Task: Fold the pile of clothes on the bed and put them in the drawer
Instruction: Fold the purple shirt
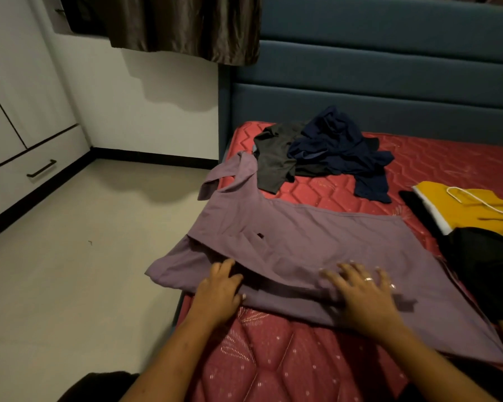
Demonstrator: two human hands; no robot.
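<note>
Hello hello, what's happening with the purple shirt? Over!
Left hand and right hand flat, open on purple cotton shirt. Shirt half-folded on red quilted mattress. Crumpled dark clothes pile waiting behind.

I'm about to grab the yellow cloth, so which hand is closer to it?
Right. The right hand lies flat on the purple shirt, below the yellow cloth; the left hand presses the shirt's far left side.

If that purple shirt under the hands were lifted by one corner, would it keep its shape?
Probably not. The purple shirt drapes limply over the mattress edge at its left, so it looks thin and floppy. It creases beneath the left hand and right hand, suggesting light cloth that would sag and unfold. On the smooth quilted surface it may slide easily.
</note>
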